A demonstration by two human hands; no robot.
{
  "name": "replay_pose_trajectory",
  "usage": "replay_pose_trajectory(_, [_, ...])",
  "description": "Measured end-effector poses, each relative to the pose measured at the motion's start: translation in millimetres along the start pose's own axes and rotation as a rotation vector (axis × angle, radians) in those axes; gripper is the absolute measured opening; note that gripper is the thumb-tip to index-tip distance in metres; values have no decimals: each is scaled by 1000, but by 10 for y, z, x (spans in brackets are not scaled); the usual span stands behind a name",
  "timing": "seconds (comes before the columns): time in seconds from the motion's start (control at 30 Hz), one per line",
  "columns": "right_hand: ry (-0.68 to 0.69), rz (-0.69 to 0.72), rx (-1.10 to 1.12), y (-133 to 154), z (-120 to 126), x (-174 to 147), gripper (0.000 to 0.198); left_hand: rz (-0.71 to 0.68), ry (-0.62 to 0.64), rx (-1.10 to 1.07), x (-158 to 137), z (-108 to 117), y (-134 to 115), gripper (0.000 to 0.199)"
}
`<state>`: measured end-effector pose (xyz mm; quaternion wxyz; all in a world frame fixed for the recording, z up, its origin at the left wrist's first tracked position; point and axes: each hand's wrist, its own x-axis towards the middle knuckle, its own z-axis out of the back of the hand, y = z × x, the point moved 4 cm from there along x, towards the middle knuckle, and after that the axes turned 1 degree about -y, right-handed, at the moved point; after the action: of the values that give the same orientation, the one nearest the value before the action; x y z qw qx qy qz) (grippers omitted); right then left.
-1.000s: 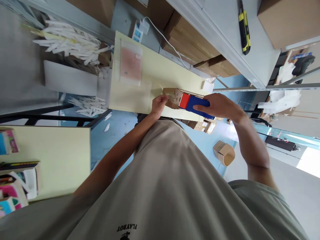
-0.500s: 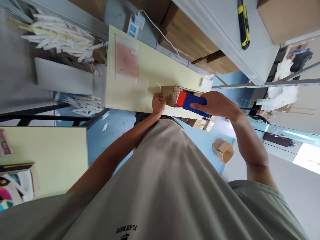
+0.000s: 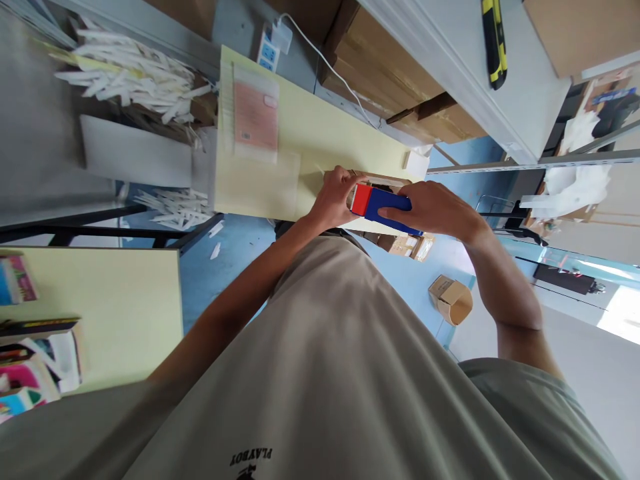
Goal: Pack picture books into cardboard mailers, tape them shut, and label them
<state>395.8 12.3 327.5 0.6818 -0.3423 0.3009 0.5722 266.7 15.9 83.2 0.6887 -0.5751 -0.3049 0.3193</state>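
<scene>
A blue box with a red end (image 3: pixel 383 205) is in my right hand (image 3: pixel 434 208), with the thumb on its top face and the fingers along the far side. It is held over an open cardboard box (image 3: pixel 393 179) on the pale yellow table. At the left end of that cardboard box is my left hand (image 3: pixel 336 199), its fingers reaching along the far side and its thumb on the near side. My left hand wraps this end, close to the red end of the blue box. The contents of the cardboard box are mostly hidden.
A pink booklet (image 3: pixel 256 113) lies on the yellow table (image 3: pixel 285 133). Behind are large cartons (image 3: pixel 380 60), a power strip (image 3: pixel 269 52) and a shelf holding a yellow-black utility knife (image 3: pixel 494 43). White paper strips (image 3: pixel 135 70) fill a bin at left. An open carton (image 3: pixel 451 300) stands on the floor.
My left hand has moved right and opened out from a curled pose to wrap the cardboard box's left end. My right hand and the blue box have hardly moved.
</scene>
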Motion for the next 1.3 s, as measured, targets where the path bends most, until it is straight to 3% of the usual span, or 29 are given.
replay_pose_trajectory(0.13, [-20,7,-29,37,-17,-19,59,57,-33,-35,42,-96,117,43])
replay_pose_trajectory(0.23, [-22,11,-42,18,-36,-28,58,135,-86,-52,23,-142,227,31])
replay_pose_trajectory(0.5, [1,-10,9,-392,-156,79,66,172,-41,109,-62,-99,278,41])
replay_pose_trajectory(0.73, [35,8,2,-859,-400,554,69,218,-47,52,-134,-54,257,52])
replay_pose_trajectory(0.93, [45,124,70,-1072,-639,1039,72,341,-210,0,-214,-72,207,56])
replay_pose_trajectory(1.07, [35,181,97,-1129,-702,1181,68,472,-356,-42,-312,-137,143,62])
replay_pose_trajectory(1.3, [-2,286,175,-1150,-785,1179,58,621,-587,14,-482,-333,8,38])
